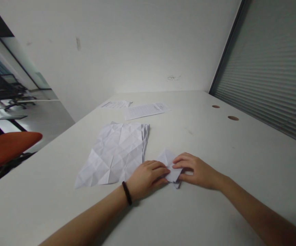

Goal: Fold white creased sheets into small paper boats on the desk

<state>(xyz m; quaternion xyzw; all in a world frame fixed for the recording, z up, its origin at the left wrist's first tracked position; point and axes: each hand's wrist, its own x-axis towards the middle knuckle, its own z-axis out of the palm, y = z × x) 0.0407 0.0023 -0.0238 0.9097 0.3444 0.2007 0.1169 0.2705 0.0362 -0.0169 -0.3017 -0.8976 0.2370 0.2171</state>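
Left hand (148,177) and right hand (195,171) both press fingertips on small folded white paper piece (169,164); grip flat, not clenched. Creased white paper stack (114,153) lies just beside left hand.

A single head-worn camera looks forward and down along the white table (214,143) from the person's seat, tilted so the far wall leans. It sits close over the left hand (145,177) and right hand (197,171), both low in the frame. The wide lens probably bends the edges; there is no second view to compare.
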